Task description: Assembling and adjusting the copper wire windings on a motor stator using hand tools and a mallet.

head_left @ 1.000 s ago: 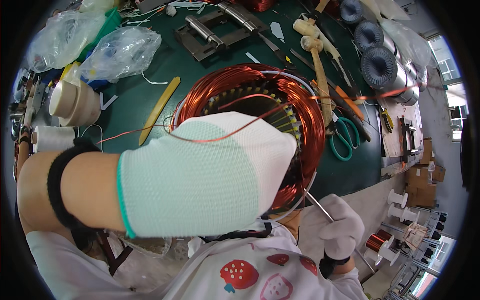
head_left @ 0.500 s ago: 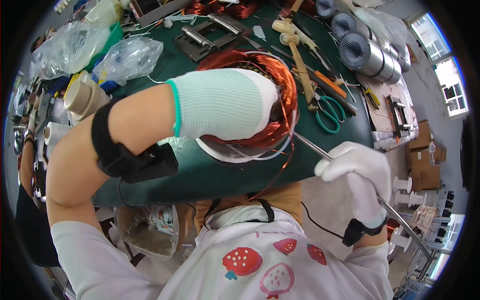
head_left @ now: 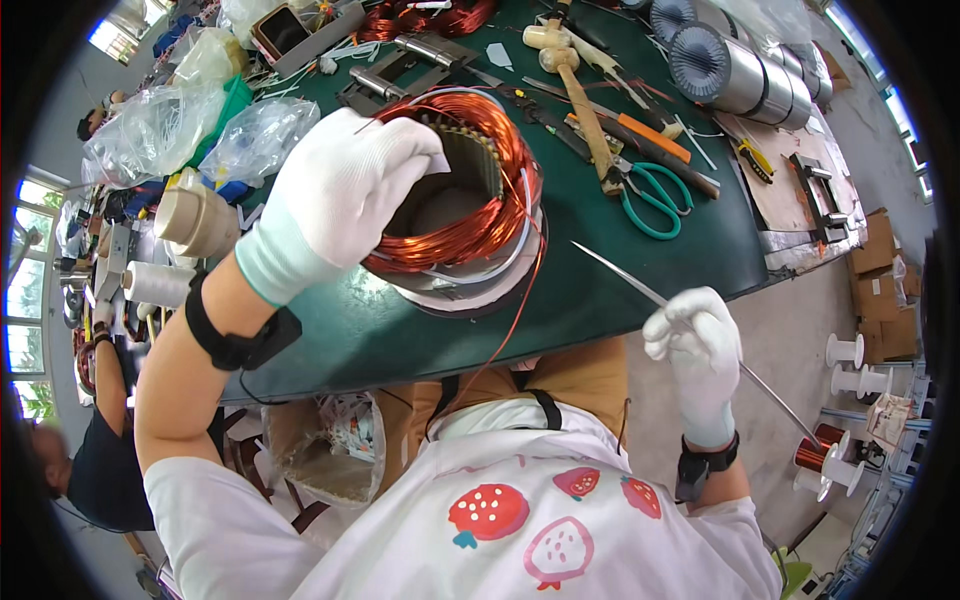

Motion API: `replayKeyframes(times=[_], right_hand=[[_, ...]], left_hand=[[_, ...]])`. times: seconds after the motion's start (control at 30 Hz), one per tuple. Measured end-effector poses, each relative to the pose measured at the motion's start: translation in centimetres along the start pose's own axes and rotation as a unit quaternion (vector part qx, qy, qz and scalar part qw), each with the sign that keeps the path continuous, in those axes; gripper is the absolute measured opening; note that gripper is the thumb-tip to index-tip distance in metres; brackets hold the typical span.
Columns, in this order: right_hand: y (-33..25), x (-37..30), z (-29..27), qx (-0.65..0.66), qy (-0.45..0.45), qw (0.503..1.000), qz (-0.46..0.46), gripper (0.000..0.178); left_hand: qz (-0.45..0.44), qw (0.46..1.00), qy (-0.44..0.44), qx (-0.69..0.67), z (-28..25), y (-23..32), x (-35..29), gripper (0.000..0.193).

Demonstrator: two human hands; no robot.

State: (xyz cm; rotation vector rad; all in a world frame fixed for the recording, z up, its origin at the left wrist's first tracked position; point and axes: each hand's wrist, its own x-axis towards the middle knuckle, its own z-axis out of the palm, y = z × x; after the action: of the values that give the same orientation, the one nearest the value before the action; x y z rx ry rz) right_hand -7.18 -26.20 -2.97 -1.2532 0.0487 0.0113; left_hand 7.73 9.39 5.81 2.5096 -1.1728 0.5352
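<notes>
White-gloved hands (head_left: 340, 200), copper-orange coil (head_left: 470, 180), dark green table (head_left: 600, 270), teal-handled scissors (head_left: 655, 195), strawberry-print white shirt (head_left: 520, 510).

copper-wound stator (head_left: 470, 215) on table, thin rod (head_left: 640, 285) tilted

Bright, even daylight fills the scene, coming from windows (head_left: 22, 290) at the left rim and more at the upper right, so shadows are soft and short. The white gloves run close to overexposed — the left hand (head_left: 345, 190) loses most of its knit texture — and the copper winding (head_left: 470, 215) carries small glints. The fisheye lens bends the green table (head_left: 600, 290) edge strongly and frames the view in a black circular vignette. The centre is sharp; towards the rim detail smears and shrinks.
</notes>
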Motion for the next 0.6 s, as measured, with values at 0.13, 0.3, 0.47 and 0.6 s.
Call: replayKeyframes(times=[0.13, 0.3, 0.47, 0.6], right_hand=[[1.1, 3.0, -1.3, 0.173, -0.017, 0.982, 0.081, 0.029], [-1.1, 12.4, -4.6, 0.372, -0.096, 0.912, 0.145, 0.036], [-1.0, 15.5, -4.5, 0.334, -0.152, 0.908, 0.201, 0.054], [1.9, 11.5, -2.0, 0.069, -0.154, 0.970, 0.174, 0.050]], left_hand=[[-0.082, 0.996, -0.010, 0.024, 0.2, 2.8, 0.3, 0.008], [-0.168, 0.985, -0.016, -0.029, 0.8, 5.5, 1.3, 0.010], [-0.195, 0.978, 0.014, -0.079, 0.9, 6.3, 1.3, 0.013], [-0.275, 0.905, 0.045, -0.321, -0.9, 3.8, 0.6, 0.027]])
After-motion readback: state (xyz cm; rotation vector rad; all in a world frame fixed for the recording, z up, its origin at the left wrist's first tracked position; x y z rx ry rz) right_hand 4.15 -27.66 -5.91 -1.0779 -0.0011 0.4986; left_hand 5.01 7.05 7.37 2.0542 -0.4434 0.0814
